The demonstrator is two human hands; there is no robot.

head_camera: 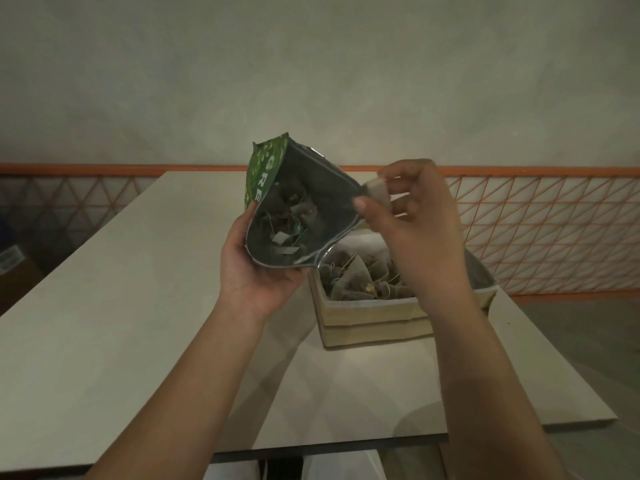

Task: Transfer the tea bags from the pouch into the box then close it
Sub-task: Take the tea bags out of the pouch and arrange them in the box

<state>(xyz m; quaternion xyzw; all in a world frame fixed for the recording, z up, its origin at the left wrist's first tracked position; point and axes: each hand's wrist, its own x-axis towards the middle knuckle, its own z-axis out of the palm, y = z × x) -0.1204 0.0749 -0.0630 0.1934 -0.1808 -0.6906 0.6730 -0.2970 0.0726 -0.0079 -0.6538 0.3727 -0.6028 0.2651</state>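
Observation:
A green pouch (pixel 263 168) with a silvery inside is held up over the table, its mouth wide open toward me. Several tea bags (pixel 298 216) with strings and tags lie inside it. My left hand (pixel 256 268) grips the pouch from below at its lower left. My right hand (pixel 415 220) is just right of the pouch's rim, above the box, and pinches a pale tea bag (pixel 375 190) between thumb and fingers. The open tan cardboard box (pixel 374 317) stands on the table under my right hand, with several tea bags (pixel 349 278) in it.
The box rests on a pale table (pixel 104 306) that reaches to a wall with an orange rail and lattice panel (pixel 536 230). A second, lower tabletop (pixel 381 403) lies toward me. A dark box (pixel 14 268) sits on the floor at far left.

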